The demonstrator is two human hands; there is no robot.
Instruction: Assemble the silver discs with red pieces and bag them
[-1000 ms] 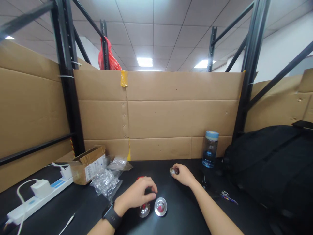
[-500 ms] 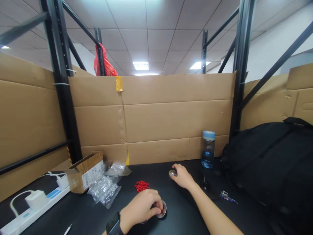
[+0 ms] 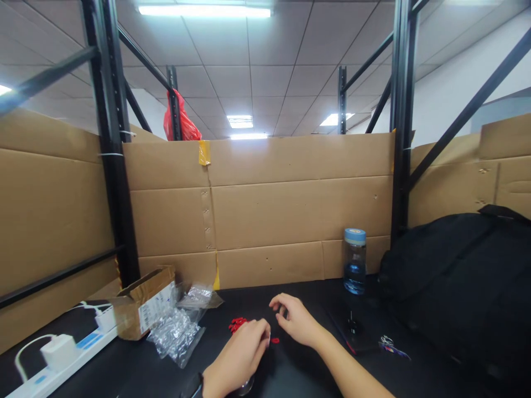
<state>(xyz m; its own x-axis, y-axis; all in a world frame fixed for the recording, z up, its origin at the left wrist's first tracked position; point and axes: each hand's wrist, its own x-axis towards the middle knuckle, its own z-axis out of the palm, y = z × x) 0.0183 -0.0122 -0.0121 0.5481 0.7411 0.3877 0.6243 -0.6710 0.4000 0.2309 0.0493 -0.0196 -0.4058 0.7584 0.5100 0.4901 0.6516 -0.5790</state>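
My left hand (image 3: 244,349) is closed low over the black table, fingertips pressed together. A thin pale edge shows by them, but what they hold is hidden. Just behind it lies a heap of small red pieces (image 3: 237,324), partly covered by the hand. One more red piece (image 3: 275,340) rests right beside the left fingertips. Under the left wrist, a shiny round metal thing (image 3: 246,387) is partly visible. My right hand (image 3: 292,316) hovers to the right, fingers bent but apart, with nothing visible between them.
An open cardboard box (image 3: 143,304) and clear plastic bags (image 3: 178,331) sit left, beyond a white power strip (image 3: 78,359). A blue-capped bottle (image 3: 354,265) stands at the back. Small metal items (image 3: 393,347) lie near a large black bag (image 3: 456,287).
My right hand has moved left and nearer, and the round thing at its fingers no longer shows. The metal cup by my left fingertips is out of sight; a loose red piece now shows there.
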